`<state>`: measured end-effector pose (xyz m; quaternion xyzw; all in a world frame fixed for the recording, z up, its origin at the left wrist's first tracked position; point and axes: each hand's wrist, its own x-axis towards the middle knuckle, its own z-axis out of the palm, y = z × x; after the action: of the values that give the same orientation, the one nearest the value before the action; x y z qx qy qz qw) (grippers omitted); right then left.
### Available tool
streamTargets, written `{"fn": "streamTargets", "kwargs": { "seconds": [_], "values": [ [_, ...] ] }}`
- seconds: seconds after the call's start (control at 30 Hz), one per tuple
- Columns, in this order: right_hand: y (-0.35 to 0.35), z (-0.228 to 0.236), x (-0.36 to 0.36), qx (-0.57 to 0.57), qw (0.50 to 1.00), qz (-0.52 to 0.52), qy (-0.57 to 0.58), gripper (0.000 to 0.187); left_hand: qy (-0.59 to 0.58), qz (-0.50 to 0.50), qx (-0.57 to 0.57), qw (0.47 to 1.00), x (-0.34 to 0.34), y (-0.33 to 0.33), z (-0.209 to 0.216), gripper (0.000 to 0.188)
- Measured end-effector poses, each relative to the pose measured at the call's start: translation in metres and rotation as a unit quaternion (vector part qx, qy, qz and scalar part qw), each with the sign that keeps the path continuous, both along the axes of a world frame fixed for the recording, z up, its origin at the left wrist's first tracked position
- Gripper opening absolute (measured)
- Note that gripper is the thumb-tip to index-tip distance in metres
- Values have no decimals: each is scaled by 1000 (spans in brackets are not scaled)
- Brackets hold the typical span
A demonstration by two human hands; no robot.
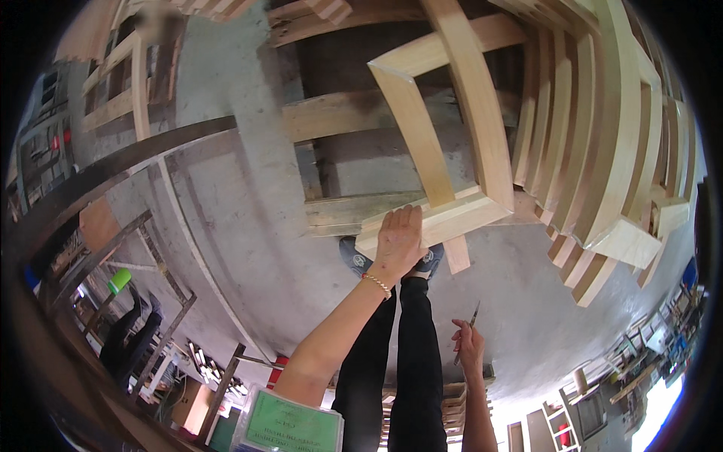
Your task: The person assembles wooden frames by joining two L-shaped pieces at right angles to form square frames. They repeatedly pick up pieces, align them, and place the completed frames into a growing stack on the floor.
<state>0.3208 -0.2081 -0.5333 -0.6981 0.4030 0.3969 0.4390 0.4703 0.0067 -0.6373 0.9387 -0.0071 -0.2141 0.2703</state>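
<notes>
Plainly, frame: a pale, smooth-planed wooden frame (444,135) with square-cut rails and mitred corners, resting on rough grey planks of a pallet (339,120) over the concrete floor (241,203).
Left hand: the left hand (397,239) lies flat, fingers straight and released, pressed on the frame's near rail at its near-left corner; a beaded bracelet (377,284) circles the wrist.
Right hand: the right hand (468,343) is closed around a thin pencil-like tool (467,331), held low and well apart from the frame.
Stack: more pale wooden frames (602,135) stand on edge in a row, just beside the frame's right side, their cut ends showing.
Edges: the frame's near rail overhangs the pallet's near edge, above the person's shoes (354,256).
Open room: bare, scuffed concrete spreads left of the pallet and in front of the stack; benches and shelving (113,98) crowd the far-left rim.
</notes>
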Motion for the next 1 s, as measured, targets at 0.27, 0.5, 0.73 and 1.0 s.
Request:
{"fn": "streamTargets", "kwargs": {
  "seconds": [0.27, 0.5, 0.73, 1.0],
  "values": [
    [-4, 41, 11, -11, 998, 56, -16, 39, 19, 26, 49, 998, 0, 7, 68, 99],
    [-32, 121, 8, 7, 997, 78, -3, 31, 150, 117, -51, 980, -100, 28, 191, 87],
    [-5, 203, 49, 118, 985, 124, 5, 43, 20, 322, -114, 940, -136, 91, 347, 30],
    [16, 227, 104, 153, 962, 227, 0, 38, -301, 698, 158, 630, -217, 274, 558, 46]
  ]
}}
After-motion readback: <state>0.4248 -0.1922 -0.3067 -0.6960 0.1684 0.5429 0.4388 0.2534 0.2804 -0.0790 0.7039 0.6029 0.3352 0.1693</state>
